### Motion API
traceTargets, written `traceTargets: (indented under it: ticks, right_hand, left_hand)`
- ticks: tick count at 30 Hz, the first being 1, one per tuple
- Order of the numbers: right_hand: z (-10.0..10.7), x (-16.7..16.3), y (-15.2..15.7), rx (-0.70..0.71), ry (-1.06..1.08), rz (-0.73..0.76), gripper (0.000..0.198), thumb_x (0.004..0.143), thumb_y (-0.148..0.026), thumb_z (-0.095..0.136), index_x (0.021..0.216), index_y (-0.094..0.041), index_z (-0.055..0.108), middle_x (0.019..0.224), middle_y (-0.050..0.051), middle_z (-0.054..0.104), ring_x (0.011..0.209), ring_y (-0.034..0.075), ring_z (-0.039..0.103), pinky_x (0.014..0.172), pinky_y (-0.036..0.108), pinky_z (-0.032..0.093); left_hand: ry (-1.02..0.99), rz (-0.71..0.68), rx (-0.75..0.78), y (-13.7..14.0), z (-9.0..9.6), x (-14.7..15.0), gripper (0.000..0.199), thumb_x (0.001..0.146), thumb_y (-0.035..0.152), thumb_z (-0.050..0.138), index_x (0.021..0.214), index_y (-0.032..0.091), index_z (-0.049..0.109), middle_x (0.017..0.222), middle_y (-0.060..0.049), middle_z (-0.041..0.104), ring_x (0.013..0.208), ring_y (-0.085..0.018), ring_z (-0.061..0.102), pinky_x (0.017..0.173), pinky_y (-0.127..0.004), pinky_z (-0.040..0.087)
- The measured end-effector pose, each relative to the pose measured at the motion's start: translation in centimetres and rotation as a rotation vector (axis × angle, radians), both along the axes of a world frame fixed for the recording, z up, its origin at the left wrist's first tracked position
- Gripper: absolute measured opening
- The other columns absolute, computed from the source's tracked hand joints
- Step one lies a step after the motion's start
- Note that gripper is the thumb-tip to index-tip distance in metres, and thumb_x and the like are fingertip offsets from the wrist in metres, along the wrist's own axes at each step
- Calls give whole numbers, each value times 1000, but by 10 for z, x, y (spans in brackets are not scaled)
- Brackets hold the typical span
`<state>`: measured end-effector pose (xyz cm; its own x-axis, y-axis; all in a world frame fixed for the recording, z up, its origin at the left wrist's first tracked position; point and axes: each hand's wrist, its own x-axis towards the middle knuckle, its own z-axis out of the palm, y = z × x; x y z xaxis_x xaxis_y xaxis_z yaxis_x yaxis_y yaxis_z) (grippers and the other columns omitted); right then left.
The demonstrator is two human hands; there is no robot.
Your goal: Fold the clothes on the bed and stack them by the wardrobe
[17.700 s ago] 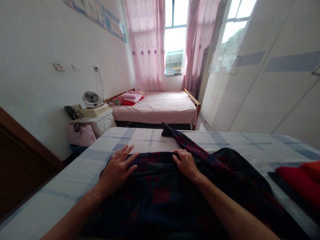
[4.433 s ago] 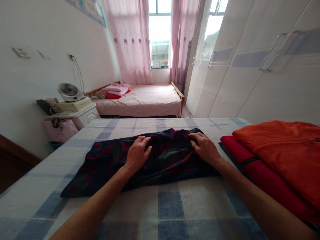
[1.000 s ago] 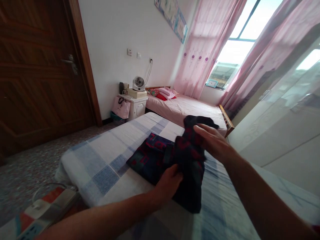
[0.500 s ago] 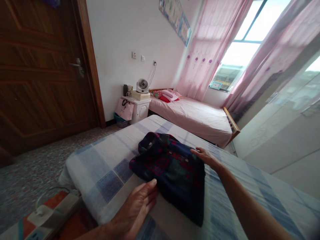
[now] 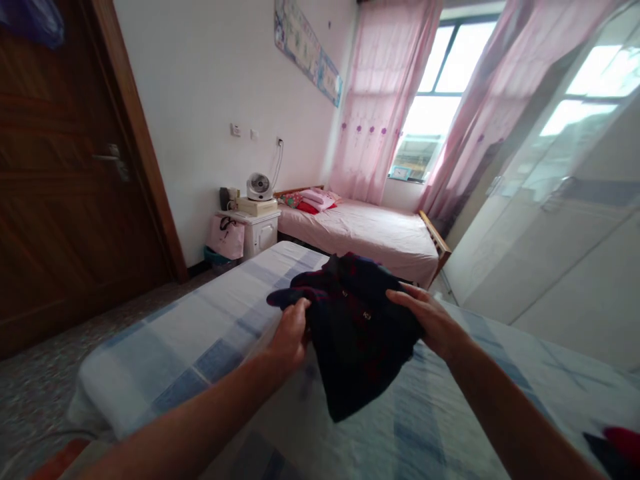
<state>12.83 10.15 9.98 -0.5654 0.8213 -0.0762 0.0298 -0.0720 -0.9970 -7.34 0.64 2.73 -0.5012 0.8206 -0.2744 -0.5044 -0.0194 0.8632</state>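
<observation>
A dark navy and red patterned shirt (image 5: pixel 357 333), folded, with a collar and a few buttons down its front, hangs between my two hands. My left hand (image 5: pixel 293 330) pinches its left edge, thumb on top and fingers underneath. On the opposite edge, my right hand (image 5: pixel 425 317) grips the cloth with the thumb over it. The lower part of the shirt droops toward me above the bed (image 5: pixel 220 320), which has a blue and white checked sheet. Shadow hides much of the shirt's pattern.
Beyond stands a second bed (image 5: pixel 370 230) with a pink sheet and pillows. A white nightstand (image 5: pixel 263 233) carries a small fan (image 5: pixel 259 187). White wardrobes (image 5: pixel 540 247) line the right side. A dark and red cloth (image 5: pixel 620 447) lies at the lower right. The wooden door (image 5: pixel 60 200) is at left.
Both hands have closed on the shirt, which was lying flat on the bed, and lifted it. Its lower part now droops. The view has turned a little to the right.
</observation>
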Motion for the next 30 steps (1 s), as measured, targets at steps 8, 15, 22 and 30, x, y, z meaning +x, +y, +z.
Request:
traceTargets:
  ticks: [8, 15, 22, 30]
  right_hand:
    - [-21, 92, -78, 154, -91, -182, 54, 73, -41, 66, 124, -25, 56, 111, 6, 68, 96, 24, 64, 78, 33, 53]
    - [-90, 167, -95, 156, -639, -208, 48, 76, -54, 56, 112, -23, 63, 100, 8, 69, 89, 26, 65, 75, 36, 52]
    - [-94, 153, -22, -9, -561, -361, 42, 78, -54, 53, 94, -17, 64, 77, 8, 67, 61, 16, 61, 50, 27, 47]
    - [-89, 113, 12, 148, -97, -186, 35, 72, -39, 64, 102, -22, 66, 102, 0, 69, 93, 17, 61, 85, 30, 47]
  left_hand:
    - [413, -396, -52, 28, 0, 6, 12, 70, 23, 58, 72, 13, 64, 63, -3, 66, 58, -16, 61, 55, -26, 49]
    - [896, -422, -193, 29, -38, -15, 28, 67, 39, 62, 83, 16, 65, 77, -5, 68, 81, -26, 62, 68, -30, 45]
    - [1078, -403, -151, 62, -45, -4, 30, 71, 37, 58, 89, 15, 66, 90, -8, 71, 92, -27, 63, 80, -32, 47]
    - [1278, -199, -2, 35, -26, 24, 58, 76, 18, 52, 133, 13, 44, 139, -14, 46, 131, -28, 37, 110, -41, 25]
